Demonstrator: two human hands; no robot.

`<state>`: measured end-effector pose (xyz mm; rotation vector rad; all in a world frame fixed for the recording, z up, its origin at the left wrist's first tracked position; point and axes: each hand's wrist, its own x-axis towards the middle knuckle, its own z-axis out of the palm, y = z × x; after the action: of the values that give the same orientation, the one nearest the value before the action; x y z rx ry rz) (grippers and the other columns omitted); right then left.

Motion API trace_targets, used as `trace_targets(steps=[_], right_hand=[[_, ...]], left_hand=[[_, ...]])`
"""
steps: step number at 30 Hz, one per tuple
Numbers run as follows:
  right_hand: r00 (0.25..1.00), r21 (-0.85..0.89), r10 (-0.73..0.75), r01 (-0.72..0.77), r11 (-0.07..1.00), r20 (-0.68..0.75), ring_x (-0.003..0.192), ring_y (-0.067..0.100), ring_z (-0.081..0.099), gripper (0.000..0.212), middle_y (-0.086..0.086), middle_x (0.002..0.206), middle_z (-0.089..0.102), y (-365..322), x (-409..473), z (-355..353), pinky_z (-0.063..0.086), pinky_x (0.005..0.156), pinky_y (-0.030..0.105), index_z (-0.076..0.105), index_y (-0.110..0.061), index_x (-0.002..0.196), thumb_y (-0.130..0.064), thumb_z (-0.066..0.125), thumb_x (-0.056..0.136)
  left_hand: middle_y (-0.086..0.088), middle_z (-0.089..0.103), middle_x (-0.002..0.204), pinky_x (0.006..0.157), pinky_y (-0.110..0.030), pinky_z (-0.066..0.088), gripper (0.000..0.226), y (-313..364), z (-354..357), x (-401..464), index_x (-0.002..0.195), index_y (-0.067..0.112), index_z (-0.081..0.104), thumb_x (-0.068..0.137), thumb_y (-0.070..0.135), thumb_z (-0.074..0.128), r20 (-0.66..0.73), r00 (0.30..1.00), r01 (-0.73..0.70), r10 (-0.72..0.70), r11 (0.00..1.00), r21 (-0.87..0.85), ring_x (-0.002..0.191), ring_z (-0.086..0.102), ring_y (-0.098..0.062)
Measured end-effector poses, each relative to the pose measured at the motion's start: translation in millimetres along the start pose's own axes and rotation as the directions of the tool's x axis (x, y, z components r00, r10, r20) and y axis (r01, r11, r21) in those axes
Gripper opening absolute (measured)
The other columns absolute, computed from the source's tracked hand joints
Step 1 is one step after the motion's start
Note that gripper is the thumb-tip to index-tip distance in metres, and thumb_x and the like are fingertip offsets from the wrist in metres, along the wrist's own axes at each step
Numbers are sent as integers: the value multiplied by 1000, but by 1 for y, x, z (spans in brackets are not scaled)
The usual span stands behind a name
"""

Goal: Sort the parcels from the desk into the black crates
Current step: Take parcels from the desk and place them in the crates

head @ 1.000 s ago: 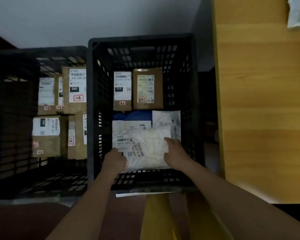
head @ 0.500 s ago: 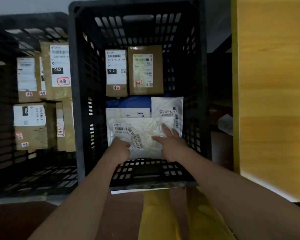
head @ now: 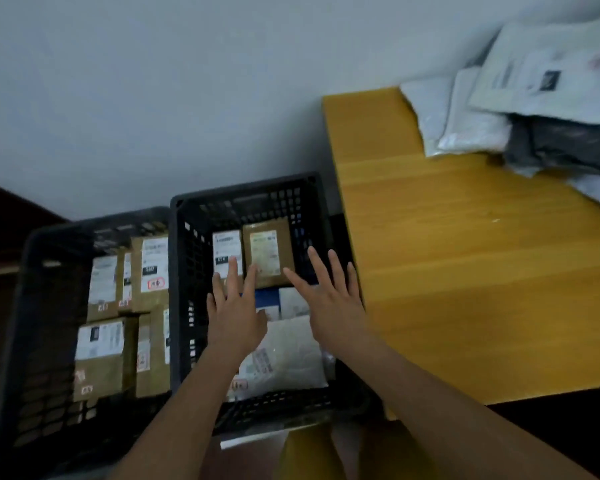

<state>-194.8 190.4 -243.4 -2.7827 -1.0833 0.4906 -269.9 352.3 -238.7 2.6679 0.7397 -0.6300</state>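
Observation:
Two black crates stand on the floor left of the wooden desk [head: 465, 271]. The right crate [head: 246, 192] holds two brown boxes [head: 269, 258] at the back and a white soft parcel [head: 288, 358] at the front. The left crate [head: 49, 244] holds several brown boxes [head: 101, 355]. My left hand [head: 234, 313] and my right hand [head: 329, 299] hover above the right crate, fingers spread and straight, holding nothing. More white and grey soft parcels [head: 520, 98] lie piled on the desk's far right.
A pale wall [head: 187, 81] rises behind the crates and the desk. A white paper edge [head: 243, 441] sticks out under the right crate's front. The near and middle desk top shows bare wood.
Both hands have let go of the white soft parcel and lifted out of the right crate with fingers spread. My view has swung up and right, revealing the parcels on the desk.

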Motion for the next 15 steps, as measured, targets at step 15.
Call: trace_targets(steps=[15], right_hand=[[888,121,379,-359,925,-260,150,42,5,88,11,165,2,254,-49,-123,14,117,62,15,-39,155,-6,58,85]], left_hand=[[1,-30,159,121,-51,8,87,280,-55,37,153,34,-18,100,30,51,-64,969,-238,239,971,34,149,-16,-35]])
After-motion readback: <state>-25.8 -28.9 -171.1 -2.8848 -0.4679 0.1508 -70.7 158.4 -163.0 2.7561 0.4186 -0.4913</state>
